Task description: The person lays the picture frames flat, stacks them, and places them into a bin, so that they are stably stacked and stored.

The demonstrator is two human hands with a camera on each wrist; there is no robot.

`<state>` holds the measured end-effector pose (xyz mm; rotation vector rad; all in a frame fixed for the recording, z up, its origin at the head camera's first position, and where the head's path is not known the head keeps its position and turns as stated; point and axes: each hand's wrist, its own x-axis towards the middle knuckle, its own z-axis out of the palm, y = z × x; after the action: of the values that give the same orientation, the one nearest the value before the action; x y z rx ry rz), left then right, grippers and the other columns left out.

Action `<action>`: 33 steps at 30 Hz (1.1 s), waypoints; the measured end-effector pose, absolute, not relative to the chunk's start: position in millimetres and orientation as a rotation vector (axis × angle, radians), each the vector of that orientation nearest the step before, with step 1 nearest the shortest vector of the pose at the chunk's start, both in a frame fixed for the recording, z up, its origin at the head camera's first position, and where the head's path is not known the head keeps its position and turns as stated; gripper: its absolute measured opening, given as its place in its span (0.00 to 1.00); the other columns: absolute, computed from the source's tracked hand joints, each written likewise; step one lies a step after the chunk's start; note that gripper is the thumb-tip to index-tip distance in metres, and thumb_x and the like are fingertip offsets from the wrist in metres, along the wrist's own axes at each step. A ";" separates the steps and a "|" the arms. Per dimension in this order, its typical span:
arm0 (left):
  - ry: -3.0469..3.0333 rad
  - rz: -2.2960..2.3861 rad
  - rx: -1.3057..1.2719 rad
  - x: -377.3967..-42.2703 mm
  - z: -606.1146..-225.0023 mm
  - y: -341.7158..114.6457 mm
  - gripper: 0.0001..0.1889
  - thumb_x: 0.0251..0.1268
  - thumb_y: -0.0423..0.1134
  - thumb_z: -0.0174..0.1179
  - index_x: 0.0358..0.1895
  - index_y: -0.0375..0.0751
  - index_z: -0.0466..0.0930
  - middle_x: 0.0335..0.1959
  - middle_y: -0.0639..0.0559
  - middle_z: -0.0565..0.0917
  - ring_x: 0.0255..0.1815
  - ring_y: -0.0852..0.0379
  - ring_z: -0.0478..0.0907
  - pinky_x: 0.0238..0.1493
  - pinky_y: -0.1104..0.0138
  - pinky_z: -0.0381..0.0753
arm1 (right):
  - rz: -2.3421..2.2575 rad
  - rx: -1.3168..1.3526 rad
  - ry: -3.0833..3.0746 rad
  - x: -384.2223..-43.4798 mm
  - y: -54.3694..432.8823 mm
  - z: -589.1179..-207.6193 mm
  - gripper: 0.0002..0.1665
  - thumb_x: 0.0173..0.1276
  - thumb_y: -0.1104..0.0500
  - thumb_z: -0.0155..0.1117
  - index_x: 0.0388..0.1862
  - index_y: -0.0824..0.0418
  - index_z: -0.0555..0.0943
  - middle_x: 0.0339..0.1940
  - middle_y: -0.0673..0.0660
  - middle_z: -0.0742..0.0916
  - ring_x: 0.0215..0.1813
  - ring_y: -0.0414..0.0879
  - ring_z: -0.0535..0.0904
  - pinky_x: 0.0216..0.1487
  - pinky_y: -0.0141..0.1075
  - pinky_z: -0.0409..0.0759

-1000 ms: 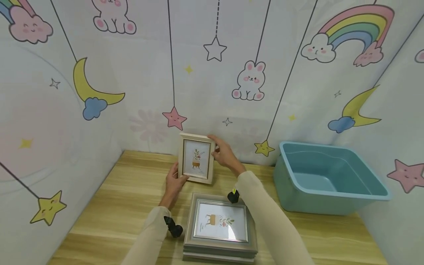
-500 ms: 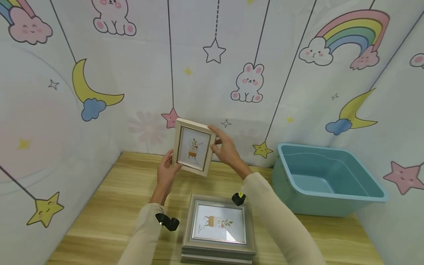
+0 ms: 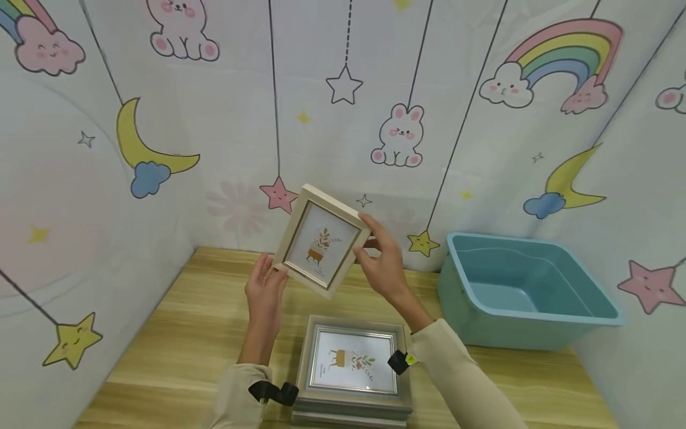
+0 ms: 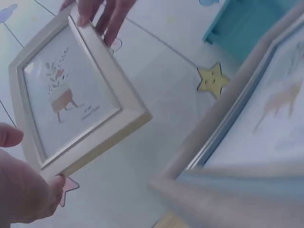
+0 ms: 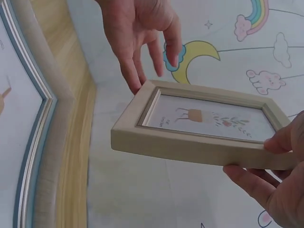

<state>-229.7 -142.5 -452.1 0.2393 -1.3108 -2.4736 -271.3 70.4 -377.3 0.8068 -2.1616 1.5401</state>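
Note:
A small cream picture frame [image 3: 323, 244], with a potted plant print and a gold inner edge, is held up tilted above the table. My right hand [image 3: 387, 265] pinches its right side near the upper corner, thumb in front and fingers behind. At the lower left corner is my left hand [image 3: 265, 301], its fingers loosely extended against the edge. In the right wrist view, the left thumb of that hand [image 5: 140, 35] stands away from the frame [image 5: 199, 149]. Below lies a stack of larger silver picture frames [image 3: 354, 402], the top one showing a similar print.
A teal plastic tub [image 3: 514, 325] stands on the right of the wood-grain table [image 3: 177, 333]. Behind it hangs a white cloth wall [image 3: 225, 119] printed with stars, moons and rabbits. Black cameras are strapped to both wrists.
The small frame has risen off the table and turned clockwise. My right hand keeps its pinch and has shifted right, while the left hand's hold at the lower corner has loosened.

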 end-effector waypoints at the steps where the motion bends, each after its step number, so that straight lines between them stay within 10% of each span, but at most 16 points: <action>1: -1.221 -2.516 0.225 -226.6 -452.1 -139.9 0.37 0.71 0.22 0.47 0.80 0.32 0.42 0.79 0.33 0.49 0.79 0.42 0.54 0.75 0.63 0.65 | 1.557 0.794 -2.150 -268.4 71.4 -377.9 0.37 0.66 0.74 0.61 0.73 0.59 0.69 0.52 0.69 0.81 0.43 0.63 0.86 0.37 0.47 0.89; 6: -0.879 -2.715 0.158 -213.1 -454.2 -129.1 0.32 0.76 0.24 0.38 0.78 0.25 0.37 0.80 0.30 0.45 0.82 0.42 0.47 0.79 0.61 0.54 | 1.680 0.717 -2.098 -256.2 77.2 -384.0 0.39 0.65 0.77 0.60 0.74 0.59 0.68 0.49 0.70 0.80 0.43 0.65 0.84 0.37 0.47 0.89; 14: -1.072 -2.710 0.200 -197.7 -462.1 -121.0 0.30 0.80 0.33 0.38 0.81 0.42 0.45 0.73 0.38 0.59 0.72 0.40 0.65 0.67 0.43 0.72 | 1.808 0.642 -2.063 -246.6 83.7 -392.6 0.40 0.66 0.77 0.60 0.75 0.55 0.68 0.57 0.68 0.78 0.44 0.60 0.82 0.41 0.46 0.89; 21: -1.253 -2.607 0.091 -185.2 -470.5 -114.9 0.40 0.73 0.22 0.43 0.82 0.54 0.43 0.63 0.47 0.65 0.58 0.51 0.76 0.49 0.56 0.86 | 2.001 0.621 -1.957 -237.0 94.8 -398.8 0.40 0.66 0.79 0.57 0.75 0.57 0.66 0.56 0.68 0.76 0.44 0.49 0.82 0.40 0.42 0.89; 33: -1.616 -2.286 -0.063 -166.3 -480.3 -106.3 0.53 0.56 0.13 0.58 0.82 0.51 0.43 0.61 0.49 0.67 0.51 0.59 0.76 0.45 0.69 0.86 | 2.147 0.481 -1.827 -206.2 111.3 -424.8 0.41 0.67 0.79 0.57 0.76 0.56 0.65 0.61 0.65 0.77 0.52 0.48 0.86 0.42 0.46 0.88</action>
<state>-166.3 -106.3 -480.3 -0.0627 -1.6162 -2.2862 -206.2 111.3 -424.8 0.4815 -1.8272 2.1470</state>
